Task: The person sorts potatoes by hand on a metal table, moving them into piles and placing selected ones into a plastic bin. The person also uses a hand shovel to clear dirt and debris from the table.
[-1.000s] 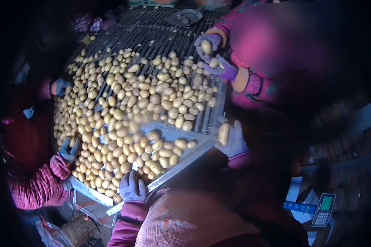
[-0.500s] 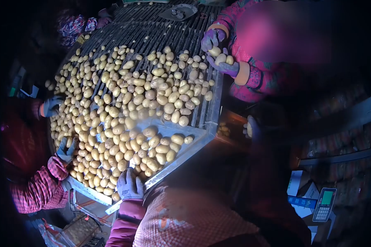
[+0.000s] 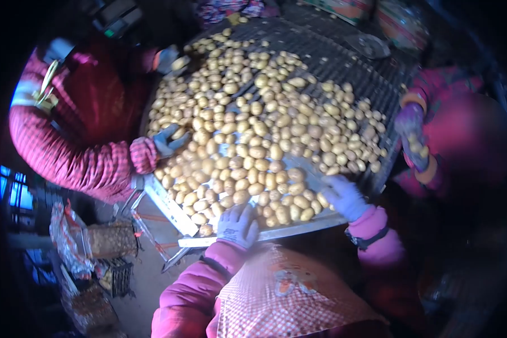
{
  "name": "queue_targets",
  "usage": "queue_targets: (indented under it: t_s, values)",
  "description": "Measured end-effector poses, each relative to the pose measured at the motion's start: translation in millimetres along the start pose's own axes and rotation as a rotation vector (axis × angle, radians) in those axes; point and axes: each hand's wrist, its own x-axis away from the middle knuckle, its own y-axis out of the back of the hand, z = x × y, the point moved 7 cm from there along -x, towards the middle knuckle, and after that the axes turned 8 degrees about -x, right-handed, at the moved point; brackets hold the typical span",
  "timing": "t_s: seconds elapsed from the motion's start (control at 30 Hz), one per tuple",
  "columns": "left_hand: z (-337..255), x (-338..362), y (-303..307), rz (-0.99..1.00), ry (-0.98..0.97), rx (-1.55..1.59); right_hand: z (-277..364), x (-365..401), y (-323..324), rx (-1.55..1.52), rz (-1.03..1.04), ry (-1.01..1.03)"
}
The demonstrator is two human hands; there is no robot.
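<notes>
My left hand (image 3: pixel 238 225), in a pale grey-purple glove, rests at the front edge of the metal sorting tray (image 3: pixel 298 229). Its fingers lie stretched against the nearest potatoes (image 3: pixel 241 185). At the tray's right corner my right hand (image 3: pixel 343 197), gloved alike, reaches in with fingers extended beside the potatoes at that end. No potato shows in its grasp, though part of the palm side is hidden. The potatoes, pale yellow and of mixed sizes, spread thickly over the tray and up onto the dark slatted rack (image 3: pixel 327 53).
On the left, a co-worker's gloved hands (image 3: pixel 169 141) are among the potatoes. Another co-worker's purple-gloved hands (image 3: pixel 414 138) hold potatoes on the right. A shallow dish (image 3: pixel 369 46) lies on the rack. Filled sacks (image 3: pixel 111 239) stand on the floor at lower left.
The view has swung left. My right hand has come from beyond the table's right side to the tray's corner; the potato it appeared to hold no longer shows. My left hand stays at the front edge.
</notes>
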Motion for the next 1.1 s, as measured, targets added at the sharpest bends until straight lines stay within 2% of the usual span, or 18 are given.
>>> queue_targets:
  t_s: [0.07, 0.13, 0.2, 0.27, 0.33, 0.4, 0.47, 0.57, 0.67, 0.73, 0.8, 0.87, 0.93, 0.97, 1.0, 1.03, 1.07, 1.1]
  values:
    - [-5.3, -2.5, 23.5, -0.144, -0.065, 0.014, 10.0, -26.8, -44.0, -0.009, 0.264, -0.090]
    - [4.9, 10.7, 32.1, -0.214, -0.055, -0.080, 28.5, -54.0, -58.4, 0.082, 0.300, 0.054]
    - [28.6, 23.5, 41.8, -0.230, 0.112, -0.124, 44.5, -80.7, -72.3, 0.171, 0.331, 0.202]
    - [58.6, 41.7, 41.2, -0.278, 0.286, -0.133, 38.4, -105.8, -93.2, 0.278, 0.434, 0.178]
    - [79.5, 51.6, 36.3, -0.216, 0.453, -0.188, 56.9, -131.6, -112.4, 0.367, 0.405, 0.279]
    - [85.4, 52.5, 36.1, -0.255, 0.538, -0.194, 95.4, -148.5, -155.5, 0.424, 0.596, 0.335]
    - [89.7, 46.5, 30.8, -0.104, 0.609, -0.184, 117.5, -145.7, -214.3, 0.460, 0.688, 0.494]
    - [93.8, 47.3, 32.9, -0.090, 0.632, -0.154, 140.9, -121.4, -257.1, 0.477, 0.728, 0.739]
    - [91.9, 43.5, 36.1, -0.090, 0.639, -0.119, 128.0, -129.1, -256.1, 0.380, 0.781, 0.822]
    - [92.3, 43.2, 36.1, -0.077, 0.642, -0.079, 116.8, -151.0, -246.7, 0.351, 0.780, 0.831]
    - [92.7, 44.7, 36.2, -0.128, 0.618, -0.140, 108.1, -177.3, -225.5, 0.410, 0.940, 0.647]
    - [90.7, 42.3, 39.5, -0.118, 0.614, -0.154, 77.6, -197.2, -193.8, 0.383, 0.628, 0.793]
    - [92.3, 42.5, 35.7, -0.126, 0.615, -0.148, 46.0, -223.2, -179.2, 0.653, 0.608, 0.636]
    - [90.9, 41.4, 35.2, -0.118, 0.610, -0.174, 27.0, -235.3, -169.6, 0.656, 0.614, 0.632]
    - [90.5, 41.5, 34.1, -0.114, 0.605, -0.203, -0.3, -255.5, -159.3, 0.616, 0.563, 0.526]
    - [91.6, 43.0, 31.5, -0.122, 0.605, -0.201, -1.2, -271.7, -153.2, 0.574, 0.513, 0.427]
    - [93.3, 44.2, 29.1, -0.125, 0.616, -0.201, 2.5, -279.0, -155.5, 0.575, 0.520, 0.436]
    - [92.3, 44.9, 29.8, -0.135, 0.608, -0.211, 38.6, -280.2, -151.4, 0.476, 0.498, 0.410]
